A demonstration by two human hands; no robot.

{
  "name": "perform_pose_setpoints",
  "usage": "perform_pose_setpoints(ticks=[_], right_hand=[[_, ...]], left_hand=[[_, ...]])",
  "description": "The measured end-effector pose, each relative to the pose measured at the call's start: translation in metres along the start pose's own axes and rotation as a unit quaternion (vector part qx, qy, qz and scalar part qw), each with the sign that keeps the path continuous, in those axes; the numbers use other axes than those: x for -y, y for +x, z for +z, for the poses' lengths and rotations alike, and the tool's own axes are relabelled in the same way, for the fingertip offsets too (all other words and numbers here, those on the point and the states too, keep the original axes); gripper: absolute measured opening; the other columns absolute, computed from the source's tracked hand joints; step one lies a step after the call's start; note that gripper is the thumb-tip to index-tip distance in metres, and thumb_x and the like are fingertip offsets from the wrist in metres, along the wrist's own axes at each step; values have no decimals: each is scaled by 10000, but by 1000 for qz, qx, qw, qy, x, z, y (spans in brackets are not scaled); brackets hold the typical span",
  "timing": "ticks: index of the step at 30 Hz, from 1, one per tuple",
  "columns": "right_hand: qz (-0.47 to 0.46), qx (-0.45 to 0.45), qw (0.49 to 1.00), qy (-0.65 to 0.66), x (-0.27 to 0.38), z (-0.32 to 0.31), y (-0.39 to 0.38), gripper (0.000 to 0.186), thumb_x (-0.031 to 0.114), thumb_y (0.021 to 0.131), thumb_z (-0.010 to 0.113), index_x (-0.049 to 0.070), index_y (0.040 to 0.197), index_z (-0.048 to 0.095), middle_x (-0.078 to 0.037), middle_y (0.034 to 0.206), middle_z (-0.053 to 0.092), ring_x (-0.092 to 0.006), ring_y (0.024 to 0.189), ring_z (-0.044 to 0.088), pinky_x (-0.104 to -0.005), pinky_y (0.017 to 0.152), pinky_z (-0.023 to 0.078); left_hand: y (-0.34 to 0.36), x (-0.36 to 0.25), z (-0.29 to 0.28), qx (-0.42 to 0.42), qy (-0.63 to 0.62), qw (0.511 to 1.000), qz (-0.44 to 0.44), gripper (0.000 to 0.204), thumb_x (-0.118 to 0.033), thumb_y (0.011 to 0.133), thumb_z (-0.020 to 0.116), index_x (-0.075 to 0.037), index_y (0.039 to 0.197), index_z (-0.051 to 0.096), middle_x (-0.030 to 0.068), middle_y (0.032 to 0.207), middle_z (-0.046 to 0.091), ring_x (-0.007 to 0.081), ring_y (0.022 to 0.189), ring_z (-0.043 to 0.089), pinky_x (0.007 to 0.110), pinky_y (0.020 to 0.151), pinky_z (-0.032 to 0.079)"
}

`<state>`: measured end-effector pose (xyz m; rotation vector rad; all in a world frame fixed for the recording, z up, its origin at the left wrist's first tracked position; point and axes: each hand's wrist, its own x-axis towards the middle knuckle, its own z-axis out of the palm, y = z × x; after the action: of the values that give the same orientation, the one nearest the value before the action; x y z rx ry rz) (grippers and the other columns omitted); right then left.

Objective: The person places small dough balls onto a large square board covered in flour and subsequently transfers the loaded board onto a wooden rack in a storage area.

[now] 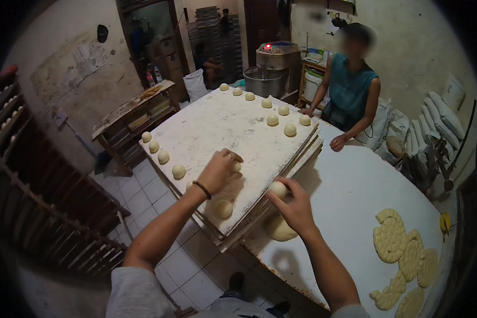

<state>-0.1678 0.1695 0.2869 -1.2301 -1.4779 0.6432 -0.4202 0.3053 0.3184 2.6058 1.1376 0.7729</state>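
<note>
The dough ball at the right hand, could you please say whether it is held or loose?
Held: the right hand has thumb and fingers around the dough ball, at the edge of the floured board.

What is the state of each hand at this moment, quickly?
Left hand: curved over a dough ball; whether it grips cannot be told.
Right hand: closed, holding another dough ball.

pale round dough balls [290, 130] dot the floured board [206, 124]; one held
</note>
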Motion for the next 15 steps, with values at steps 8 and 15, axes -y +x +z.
perform_pose_setpoints(ticks=[8, 15], right_hand=[[-53, -84, 970, -221, -25, 32, 36, 539, 366, 927, 755, 12, 1319, 650, -172, 1392, 555, -357, 1277, 545, -476, 1055, 473], [386, -223, 888, -114, -156, -77, -343, 363, 236, 966, 738, 46, 1270, 684, -123, 1021, 724, -202, 920, 690, -343, 845, 560]], left_hand=[[24, -8, 9, -47, -61, 993, 91, 368, -190, 871, 811, -75, 1206, 715, 182, 1233, 654, 368, 1153, 616, 433, 1046, 505], [-127, -179, 110, 98, -631, 761, -119, 177, -86, 985, 694, 0, 1138, 669, 90, 1110, 699, 170, 1011, 654, 316, 963, 505]])
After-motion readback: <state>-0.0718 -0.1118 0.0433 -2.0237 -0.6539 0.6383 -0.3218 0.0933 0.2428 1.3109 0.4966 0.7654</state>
